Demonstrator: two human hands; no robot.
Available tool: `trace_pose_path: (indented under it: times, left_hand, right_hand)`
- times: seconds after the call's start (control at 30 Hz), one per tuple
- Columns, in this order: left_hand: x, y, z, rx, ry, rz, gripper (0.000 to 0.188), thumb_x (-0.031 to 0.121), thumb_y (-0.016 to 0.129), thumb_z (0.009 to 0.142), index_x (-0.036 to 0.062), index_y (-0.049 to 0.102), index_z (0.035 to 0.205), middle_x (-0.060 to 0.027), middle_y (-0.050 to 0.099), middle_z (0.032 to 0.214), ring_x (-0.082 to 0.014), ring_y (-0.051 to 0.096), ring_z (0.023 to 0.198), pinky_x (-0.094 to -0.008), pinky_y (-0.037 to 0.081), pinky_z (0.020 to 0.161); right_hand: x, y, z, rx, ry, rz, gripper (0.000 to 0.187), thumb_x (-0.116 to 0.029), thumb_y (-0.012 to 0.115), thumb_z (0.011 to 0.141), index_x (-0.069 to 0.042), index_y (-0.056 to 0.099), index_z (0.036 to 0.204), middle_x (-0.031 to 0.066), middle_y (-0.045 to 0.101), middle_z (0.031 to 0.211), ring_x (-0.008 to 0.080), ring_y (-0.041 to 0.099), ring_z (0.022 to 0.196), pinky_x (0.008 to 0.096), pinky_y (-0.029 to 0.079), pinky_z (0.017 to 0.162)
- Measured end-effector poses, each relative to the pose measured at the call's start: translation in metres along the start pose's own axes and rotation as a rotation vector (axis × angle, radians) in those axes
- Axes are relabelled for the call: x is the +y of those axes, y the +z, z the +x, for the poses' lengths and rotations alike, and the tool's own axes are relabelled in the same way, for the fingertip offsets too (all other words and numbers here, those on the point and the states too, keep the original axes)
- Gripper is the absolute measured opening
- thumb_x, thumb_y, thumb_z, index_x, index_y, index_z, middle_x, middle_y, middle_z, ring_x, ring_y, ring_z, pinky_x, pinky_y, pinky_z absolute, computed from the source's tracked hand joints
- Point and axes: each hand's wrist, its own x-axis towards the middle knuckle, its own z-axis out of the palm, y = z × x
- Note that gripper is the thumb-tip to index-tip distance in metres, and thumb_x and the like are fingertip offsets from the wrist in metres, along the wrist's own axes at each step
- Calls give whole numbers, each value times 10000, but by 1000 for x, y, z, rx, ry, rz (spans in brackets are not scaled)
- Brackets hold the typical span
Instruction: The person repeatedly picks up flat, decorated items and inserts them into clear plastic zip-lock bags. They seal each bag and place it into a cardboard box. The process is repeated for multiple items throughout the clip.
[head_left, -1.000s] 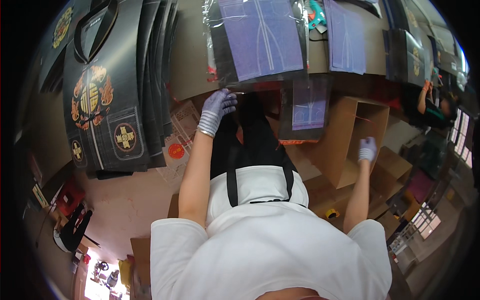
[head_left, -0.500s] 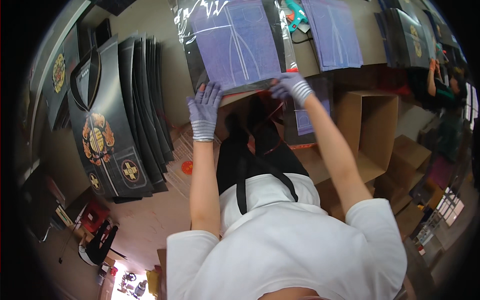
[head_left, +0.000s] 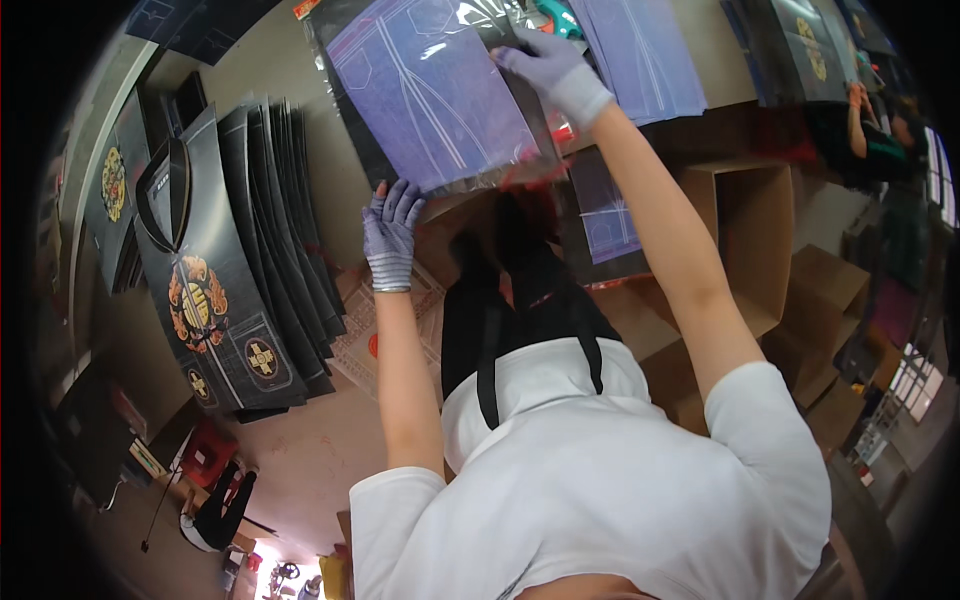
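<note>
A clear plastic bag [head_left: 330,75] wraps a dark sheet bearing a purple trouser-like print [head_left: 430,100], lying slantwise at the table's front edge. My right hand [head_left: 562,78], in a lavender glove with a pale cuff, lies over the right side of the bag with fingers reaching left across it. At the lower left corner, my left hand [head_left: 392,235] is raised with fingers stretched and bare tips showing; its glove has a striped cuff. Whether the left fingertips touch the plastic cannot be made out.
Black shirt-shaped bags [head_left: 215,265] stand in a row at left. Purple printed sheets [head_left: 645,65] lie right of the wrapped one, by a teal tool [head_left: 560,18]. Cardboard boxes [head_left: 755,235] stand below right. Another person [head_left: 855,140] works at far right.
The wrapped sheet has turned askew, its top tipping left. My right hand has moved up from its lower right corner onto its right side. My left hand has shifted slightly down and left.
</note>
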Motion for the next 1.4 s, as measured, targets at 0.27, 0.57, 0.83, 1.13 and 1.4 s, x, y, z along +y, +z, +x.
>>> trace_pose_path:
  times: [0.27,0.57,0.83,1.13,1.4]
  left_hand:
    - [-6,-3,4,-20,-59,-61,470,344,274,963,-21,379,1240,-233,444,1233,-370,459,1136,-464,404,973]
    - [38,101,-78,-207,588,1365,125,82,583,786,26,617,893,-133,617,884,-288,586,866,-349,467,776]
    - [199,138,-112,581,777,2398,417,256,647,740,44,516,1074,-114,556,895,-274,525,908,-386,436,768]
    - [232,156,-103,589,278,2645,633,164,585,731,107,358,1319,-143,616,649,-307,624,606,-403,507,568]
    - [256,353,-226,294,1214,2161,340,154,567,739,62,599,1065,-49,530,475,-152,511,422,-286,446,492]
  right_hand:
    - [-102,-219,-217,-8,352,-335,380,-108,557,759,52,543,1103,66,582,904,119,517,839,260,414,768]
    - [65,-126,-324,-9,565,-1056,443,-65,538,710,-178,588,1135,206,608,752,320,619,649,390,503,649]
    - [205,49,-267,-358,763,-1045,546,-195,563,762,-90,386,1268,207,626,933,354,621,811,445,487,714]
    - [76,92,-203,-373,150,-642,348,-195,535,773,-95,522,1106,185,625,857,368,597,781,462,479,698]
    - [-225,139,-202,-209,-538,31,885,-270,755,633,-21,283,1339,192,512,1174,298,541,1045,364,463,854]
